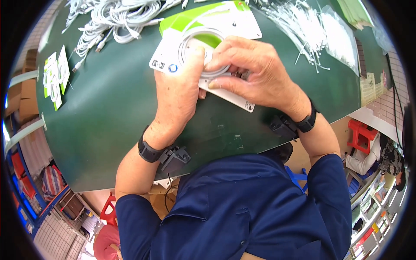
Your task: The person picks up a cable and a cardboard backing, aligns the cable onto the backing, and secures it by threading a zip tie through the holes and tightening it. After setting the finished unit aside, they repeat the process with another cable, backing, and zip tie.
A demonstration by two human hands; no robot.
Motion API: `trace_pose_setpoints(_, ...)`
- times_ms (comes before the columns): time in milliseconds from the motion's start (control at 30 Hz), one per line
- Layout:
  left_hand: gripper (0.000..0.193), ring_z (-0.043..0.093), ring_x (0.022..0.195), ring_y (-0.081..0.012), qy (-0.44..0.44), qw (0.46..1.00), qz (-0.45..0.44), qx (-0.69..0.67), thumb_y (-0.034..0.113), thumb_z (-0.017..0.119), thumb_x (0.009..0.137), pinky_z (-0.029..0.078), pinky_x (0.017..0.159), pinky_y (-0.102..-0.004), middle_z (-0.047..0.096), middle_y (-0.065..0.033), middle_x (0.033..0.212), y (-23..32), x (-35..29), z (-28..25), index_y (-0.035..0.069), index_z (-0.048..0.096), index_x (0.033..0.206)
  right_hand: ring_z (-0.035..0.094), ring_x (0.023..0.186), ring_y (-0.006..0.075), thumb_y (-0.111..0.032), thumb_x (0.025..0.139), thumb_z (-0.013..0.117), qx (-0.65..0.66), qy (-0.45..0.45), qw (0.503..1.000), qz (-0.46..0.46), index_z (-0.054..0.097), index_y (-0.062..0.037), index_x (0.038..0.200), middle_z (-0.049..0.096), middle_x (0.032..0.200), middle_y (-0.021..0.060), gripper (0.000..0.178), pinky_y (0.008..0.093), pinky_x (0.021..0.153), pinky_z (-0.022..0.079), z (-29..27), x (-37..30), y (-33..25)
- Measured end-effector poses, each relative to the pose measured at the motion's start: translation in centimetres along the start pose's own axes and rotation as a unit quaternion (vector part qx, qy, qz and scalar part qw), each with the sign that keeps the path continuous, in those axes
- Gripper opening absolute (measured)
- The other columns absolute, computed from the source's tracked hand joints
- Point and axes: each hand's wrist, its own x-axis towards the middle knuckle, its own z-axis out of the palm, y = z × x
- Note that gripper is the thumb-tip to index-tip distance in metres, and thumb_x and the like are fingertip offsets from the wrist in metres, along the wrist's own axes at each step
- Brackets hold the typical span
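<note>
My left hand [177, 89] grips the card [162, 54] firmly, thumb over the coil [183, 47]. The coil lies on the card between my hands; the card's near edge slants down rightward. My right hand [260, 71] curls at the coil's right side; whether its fingers pinch anything, I cannot tell.

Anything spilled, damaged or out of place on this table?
Slightly: thin white ties fan out loosely beside the clear bag at mixed angles, so they look spilled. White cables at the upper left lie in a tangled heap. No damage shows on the card in the left hand, though it's partly covered.
</note>
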Motion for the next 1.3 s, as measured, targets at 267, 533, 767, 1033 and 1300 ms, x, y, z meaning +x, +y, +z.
trace_pose_setpoints(267, 0.029, 0.054, 0.053, -0.0059, 0.02, 0.999, 0.004, 0.03, 0.009, 0.06, 0.093, 0.039, 0.037, -0.0212, 0.063, -0.0068, 0.087, 0.2, -0.4, -0.1, -0.004, 0.055, 0.119, 0.065, 0.077, 0.0252, -0.005, 0.07, 0.082, -0.085, 0.027, 0.99, -0.113, 0.07, -0.0065, 0.094, 0.066, 0.092, 0.007, 0.027, 0.0336, 0.067, 0.054, 0.3, 0.2, -0.1)
trace_pose_setpoints(533, 0.033, 0.054, 0.053, -0.0059, 0.044, 0.996, 0.061, 0.054, 0.009, 0.063, 0.092, 0.04, 0.037, -0.0204, 0.064, -0.0062, 0.088, 1.4, 0.2, -0.3, -0.002, 0.055, 0.121, 0.065, 0.077, 0.0205, -0.003, 0.073, 0.08, -0.097, 0.112, 0.975, -0.164, 0.071, -0.0074, 0.097, 0.068, 0.094, 0.0054, 0.027, 0.0312, 0.067, 0.054, -2.3, 1.0, -0.2)
trace_pose_setpoints(767, 0.034, 0.055, 0.054, -0.0055, 0.058, 0.994, 0.089, 0.016, 0.009, 0.066, 0.09, 0.04, 0.037, -0.0206, 0.063, -0.005, 0.087, 2.2, 2.0, -0.8, -0.001, 0.055, 0.121, 0.063, 0.073, 0.0153, -0.004, 0.078, 0.076, -0.273, 0.169, 0.94, 0.111, 0.072, -0.0048, 0.106, 0.069, 0.096, 0.007, 0.028, 0.0273, 0.065, 0.051, -10.0, 0.1, 4.0)
trace_pose_setpoints(1033, 0.035, 0.056, 0.056, -0.0055, 0.048, 0.994, 0.096, -0.002, 0.01, 0.069, 0.089, 0.042, 0.038, -0.0205, 0.063, -0.0044, 0.087, 1.4, 1.9, -1.1, -0.001, 0.055, 0.119, 0.063, 0.075, 0.0243, -0.011, 0.08, 0.073, -0.36, 0.065, 0.893, 0.261, 0.071, -0.0034, 0.105, 0.068, 0.089, 0.0122, 0.026, 0.0343, 0.071, 0.052, -11.2, -0.6, 6.8)
trace_pose_setpoints(1300, 0.034, 0.057, 0.058, -0.0057, 0.051, 0.994, 0.093, 0.003, 0.01, 0.069, 0.089, 0.044, 0.038, -0.0203, 0.064, -0.005, 0.089, 1.1, 2.0, -0.8, -0.001, 0.056, 0.118, 0.065, 0.079, 0.0292, -0.011, 0.081, 0.071, -0.416, 0.11, 0.88, 0.202, 0.072, -0.0023, 0.094, 0.068, 0.087, 0.0141, 0.016, 0.0367, 0.073, 0.052, -11.3, -1.0, 7.2)
